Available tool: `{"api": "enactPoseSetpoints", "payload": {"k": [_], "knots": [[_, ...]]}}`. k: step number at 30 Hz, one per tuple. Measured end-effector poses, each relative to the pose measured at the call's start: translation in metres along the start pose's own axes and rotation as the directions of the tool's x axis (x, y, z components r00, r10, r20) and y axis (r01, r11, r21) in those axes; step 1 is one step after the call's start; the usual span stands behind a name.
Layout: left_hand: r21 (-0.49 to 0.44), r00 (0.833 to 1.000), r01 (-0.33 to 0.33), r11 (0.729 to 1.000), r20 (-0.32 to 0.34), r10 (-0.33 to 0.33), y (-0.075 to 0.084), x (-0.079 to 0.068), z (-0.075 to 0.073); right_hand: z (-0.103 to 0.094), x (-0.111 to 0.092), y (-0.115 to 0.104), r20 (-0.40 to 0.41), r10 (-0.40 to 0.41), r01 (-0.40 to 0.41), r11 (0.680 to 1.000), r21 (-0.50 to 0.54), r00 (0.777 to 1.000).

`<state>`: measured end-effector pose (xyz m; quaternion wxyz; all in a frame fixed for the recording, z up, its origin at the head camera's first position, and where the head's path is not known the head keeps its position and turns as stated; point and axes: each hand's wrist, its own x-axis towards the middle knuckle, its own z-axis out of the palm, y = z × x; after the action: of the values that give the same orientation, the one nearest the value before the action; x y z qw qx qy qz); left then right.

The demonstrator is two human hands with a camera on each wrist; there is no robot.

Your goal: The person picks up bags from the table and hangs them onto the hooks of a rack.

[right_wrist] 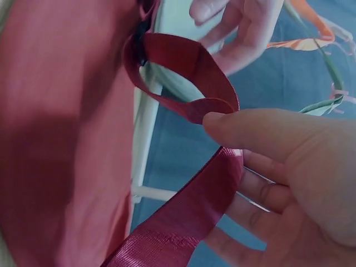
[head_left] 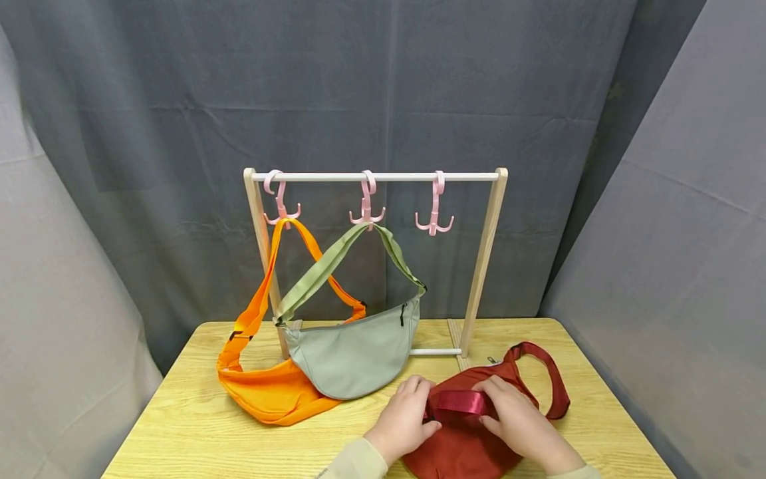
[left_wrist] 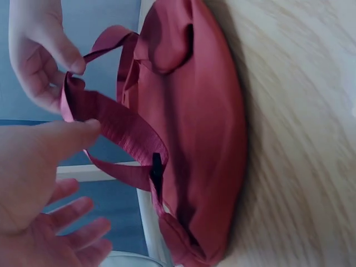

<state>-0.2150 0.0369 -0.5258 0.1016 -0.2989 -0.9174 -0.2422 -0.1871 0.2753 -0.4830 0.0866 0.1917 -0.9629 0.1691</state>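
Observation:
A dark red sling bag [head_left: 467, 446] lies at the front right of the table, its zipped edge toward the rack. My right hand [head_left: 517, 419] pinches the bag's red strap [right_wrist: 194, 194] between thumb and fingers, lifting a loop of it off the bag. Beside that loop is my left hand [head_left: 407, 416], its fingers spread and relaxed. In the left wrist view, the left thumb [left_wrist: 72, 136] reaches to the strap; whether it touches I cannot tell. A black slider [left_wrist: 157, 169] sits on the strap near the bag's end.
A wooden rack with a white rail [head_left: 323, 177] stands behind. An orange bag [head_left: 272, 392] and a grey-green bag [head_left: 359, 359] hang by their straps from two pink hooks. A third pink hook [head_left: 434, 206] holds nothing. Grey cloth [head_left: 335, 80] surrounds the table.

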Motion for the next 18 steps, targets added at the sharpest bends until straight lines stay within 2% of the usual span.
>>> {"api": "enactPoseSetpoints", "payload": {"k": [10,18], "knots": [[-0.054,0.995,-0.093,0.994,-0.023,0.092,0.013,0.002,-0.010,-0.003,0.001,-0.019,-0.056,-0.088,0.092,0.993,0.079,0.995],[-0.107,0.992,-0.121,0.987,-0.061,0.115,0.014,-0.001,-0.014,0.001,-0.001,-0.032,-0.131,-0.142,0.149,0.988,0.046,0.981]]}}
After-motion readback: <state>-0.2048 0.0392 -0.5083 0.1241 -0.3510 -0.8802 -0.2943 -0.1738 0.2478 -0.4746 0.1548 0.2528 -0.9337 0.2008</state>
